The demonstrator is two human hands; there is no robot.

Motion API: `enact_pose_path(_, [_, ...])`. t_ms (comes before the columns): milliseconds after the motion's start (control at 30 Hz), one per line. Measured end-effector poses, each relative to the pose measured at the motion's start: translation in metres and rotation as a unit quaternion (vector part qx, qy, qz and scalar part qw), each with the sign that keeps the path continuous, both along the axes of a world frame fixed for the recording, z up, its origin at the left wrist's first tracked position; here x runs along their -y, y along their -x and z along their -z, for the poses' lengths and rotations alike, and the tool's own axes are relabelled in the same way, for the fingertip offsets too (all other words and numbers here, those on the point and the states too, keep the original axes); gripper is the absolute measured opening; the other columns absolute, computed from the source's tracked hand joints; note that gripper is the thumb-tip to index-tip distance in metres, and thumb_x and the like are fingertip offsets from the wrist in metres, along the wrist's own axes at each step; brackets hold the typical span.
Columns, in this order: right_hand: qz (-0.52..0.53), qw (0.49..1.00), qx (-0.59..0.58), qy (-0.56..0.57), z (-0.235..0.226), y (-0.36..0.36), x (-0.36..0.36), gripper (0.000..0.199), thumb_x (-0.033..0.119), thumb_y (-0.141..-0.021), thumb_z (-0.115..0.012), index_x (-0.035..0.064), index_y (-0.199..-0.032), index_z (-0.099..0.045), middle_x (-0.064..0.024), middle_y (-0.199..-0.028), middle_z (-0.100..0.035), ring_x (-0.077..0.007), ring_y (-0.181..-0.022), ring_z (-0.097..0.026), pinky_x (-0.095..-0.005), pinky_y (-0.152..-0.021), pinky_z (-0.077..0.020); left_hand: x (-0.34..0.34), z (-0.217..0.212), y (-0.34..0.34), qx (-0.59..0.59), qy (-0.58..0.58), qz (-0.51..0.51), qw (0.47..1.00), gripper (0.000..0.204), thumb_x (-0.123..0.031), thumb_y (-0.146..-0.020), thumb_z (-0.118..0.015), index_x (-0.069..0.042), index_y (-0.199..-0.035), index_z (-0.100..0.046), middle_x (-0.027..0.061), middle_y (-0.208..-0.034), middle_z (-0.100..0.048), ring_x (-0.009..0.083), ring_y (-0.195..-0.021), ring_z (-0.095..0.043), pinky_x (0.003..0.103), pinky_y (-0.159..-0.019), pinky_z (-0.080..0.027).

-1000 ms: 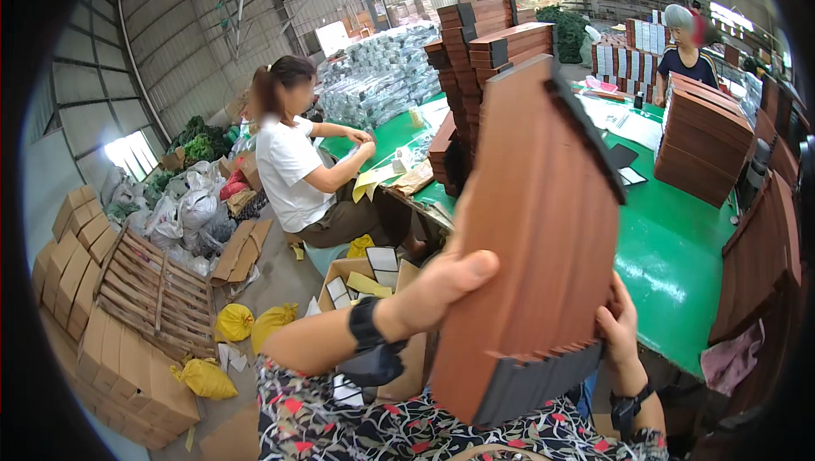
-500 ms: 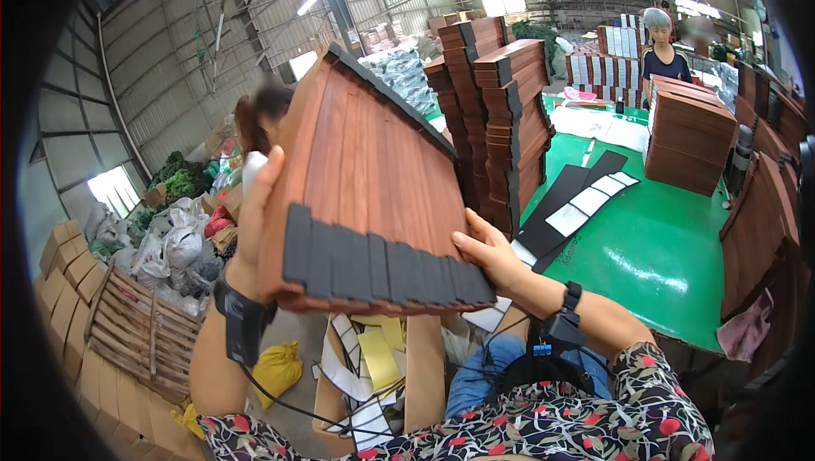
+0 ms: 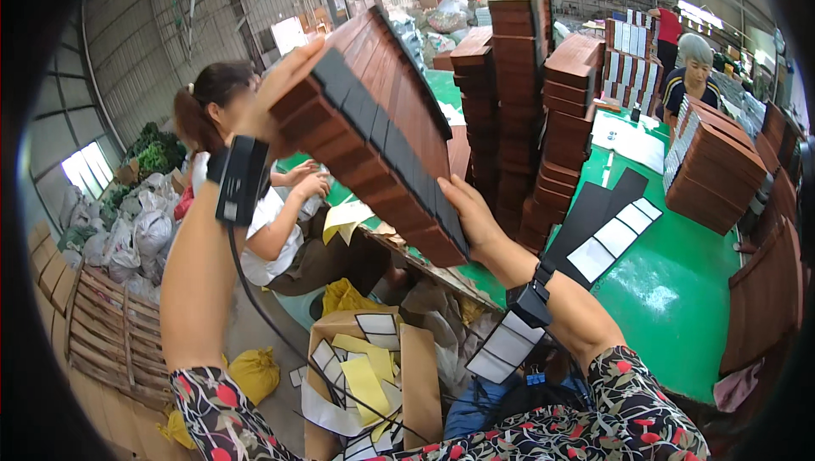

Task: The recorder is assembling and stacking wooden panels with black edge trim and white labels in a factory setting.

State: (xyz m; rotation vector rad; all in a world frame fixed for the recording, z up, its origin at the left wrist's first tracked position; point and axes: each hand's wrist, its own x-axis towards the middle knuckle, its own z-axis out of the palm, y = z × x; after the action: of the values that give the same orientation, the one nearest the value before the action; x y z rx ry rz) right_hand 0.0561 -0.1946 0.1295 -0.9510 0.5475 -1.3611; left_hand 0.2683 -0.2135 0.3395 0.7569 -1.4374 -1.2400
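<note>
A stack of reddish-brown wooden slats [image 3: 361, 181] is raised in front of me, tilted, with rows of black pads along its edges. At its upper left end my left hand [image 3: 284, 87] grips it, somewhat blurred. My right hand [image 3: 471, 219] is closed on the lower right end, thumb on the black-padded side. To the right, on the green table [image 3: 679, 308], lie black strips [image 3: 586, 215] and a strip of white squares [image 3: 615, 240]. Beyond the held stack stand tall piles of similar brown slats [image 3: 516, 79]. A white-squared sheet [image 3: 507, 346] rests by my lap.
An open cardboard box [image 3: 418, 385] with white and yellow scraps stands below. One person [image 3: 276, 232] sits at left; another person [image 3: 692, 79] is across the table behind a brown block [image 3: 713, 164]. Sacks [image 3: 153, 236] and a wooden pallet [image 3: 110, 321] are at left.
The stack has been raised and turned, so its end and padded edge now face me. Both hands went up with it. The view has shifted, and the seated person now shows more.
</note>
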Motion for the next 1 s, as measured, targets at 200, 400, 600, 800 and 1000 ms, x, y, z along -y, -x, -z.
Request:
enact_pose_path(200, [0.004,1.000,0.007,-0.019,-0.005,-0.010,0.050,0.027,0.037,-0.098,-0.055,0.0104,-0.101,-0.061,0.0020,-0.078,-0.061,-0.0038,-0.063,-0.055,-0.0188,-0.053,-0.0426,0.092,0.002,-0.017,0.052,-0.068,0.018,0.996,0.046,-0.048,-0.095,-0.054,-0.007,-0.114,-0.063,0.0050,-0.107,-0.069,0.0145,-0.088,-0.063,0.029,-0.077,-0.049])
enact_pose_path(400, [0.054,0.997,0.010,-0.050,0.003,-0.010,0.078,0.027,0.037,-0.096,-0.057,0.0105,-0.100,-0.057,0.0018,-0.082,-0.060,-0.0046,-0.067,-0.054,-0.0198,-0.055,-0.0412,0.120,0.011,-0.014,0.055,-0.072,0.008,0.996,0.046,-0.048,-0.095,-0.054,-0.007,-0.114,-0.063,0.0052,-0.106,-0.069,0.0148,-0.087,-0.063,0.030,-0.076,-0.049])
enact_pose_path(600, [0.129,0.989,-0.012,-0.072,0.022,-0.015,0.104,0.035,0.038,-0.094,-0.059,0.0064,-0.110,-0.055,-0.0016,-0.087,-0.060,-0.0067,-0.072,-0.056,-0.0212,-0.060,-0.0438,0.133,0.012,-0.009,0.056,-0.073,0.010,0.996,0.047,-0.048,-0.094,-0.054,-0.007,-0.114,-0.063,0.0053,-0.105,-0.069,0.0152,-0.086,-0.063,0.030,-0.075,-0.049])
enact_pose_path(800, [0.200,0.974,-0.094,-0.049,0.034,-0.016,0.106,0.069,0.037,-0.094,-0.058,-0.0023,-0.145,-0.033,-0.0089,-0.109,-0.060,-0.0114,-0.084,-0.059,-0.0230,-0.070,-0.0475,0.135,0.020,-0.007,0.058,-0.072,0.007,0.996,0.047,-0.049,-0.094,-0.054,-0.007,-0.114,-0.063,0.0054,-0.105,-0.068,0.0155,-0.085,-0.063,0.031,-0.074,-0.049])
enact_pose_path(1000, [0.139,0.988,-0.017,-0.066,0.005,-0.008,0.071,0.073,0.033,-0.095,-0.055,-0.0016,-0.150,-0.023,-0.0181,-0.126,-0.056,-0.0211,-0.106,-0.060,-0.0309,-0.085,-0.0493,0.137,0.025,-0.006,0.060,-0.073,0.008,0.995,0.047,-0.049,-0.094,-0.054,-0.007,-0.113,-0.063,0.0056,-0.104,-0.068,0.0158,-0.084,-0.062,0.031,-0.073,-0.049])
